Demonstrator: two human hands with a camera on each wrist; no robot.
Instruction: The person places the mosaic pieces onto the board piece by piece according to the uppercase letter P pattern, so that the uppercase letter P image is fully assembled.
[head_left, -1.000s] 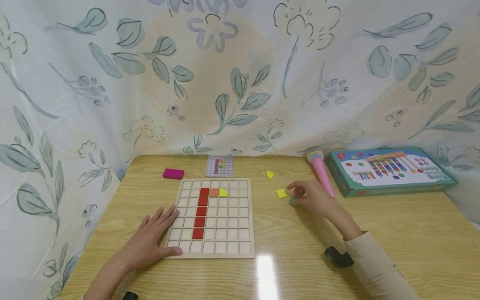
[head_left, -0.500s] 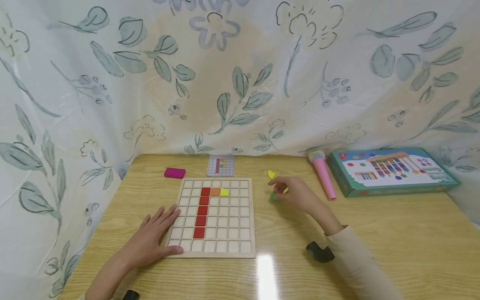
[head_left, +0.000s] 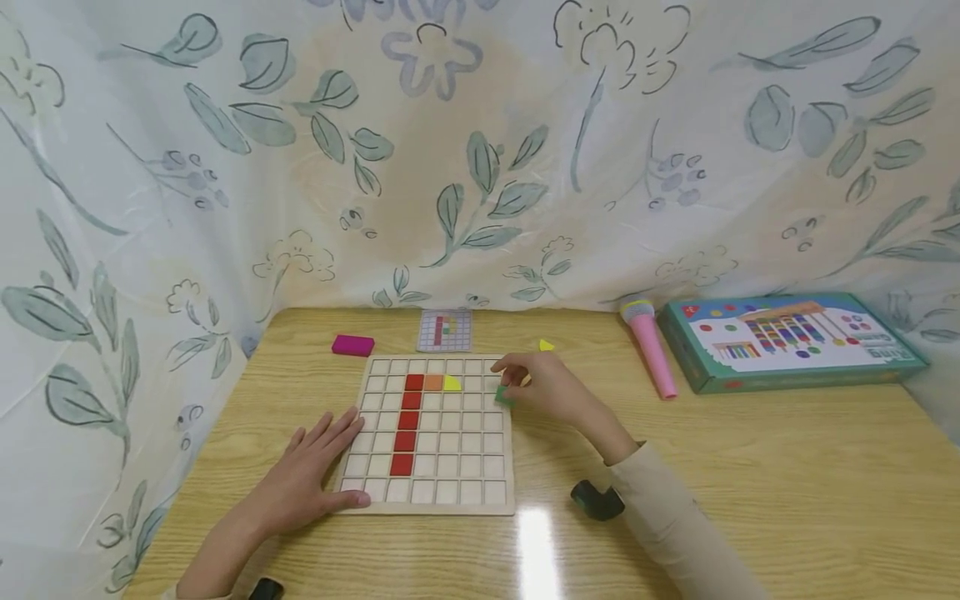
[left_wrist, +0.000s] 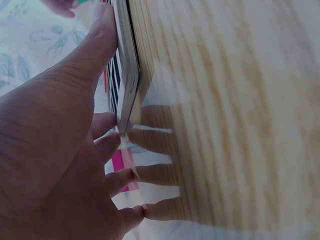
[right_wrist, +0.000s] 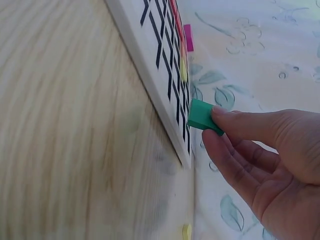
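My right hand (head_left: 546, 390) pinches a small green square tile (right_wrist: 201, 114) between thumb and fingertip, over the right edge of the wooden grid board (head_left: 463, 509). My left hand (head_left: 294, 482) lies with straight fingers along the board's left edge, its thumb on the near left corner. In the grid, a column of several red tiles (head_left: 407, 420) runs downward. Beside its top tile sit an orange tile (head_left: 434, 382) and a yellow quarter-round tile (head_left: 452, 383). A loose yellow piece (head_left: 547, 345) lies on the table just beyond my right hand.
Behind the board lies a small pattern card (head_left: 424, 342), with a magenta block (head_left: 352, 345) left of it. A pink toy microphone (head_left: 654, 357) and a green toy box (head_left: 795, 342) stand at the back right of the wooden table (head_left: 810, 492).
My right hand has carried the green tile leftward from beside the yellow pieces to the board's right edge. My left hand has stayed on the board.
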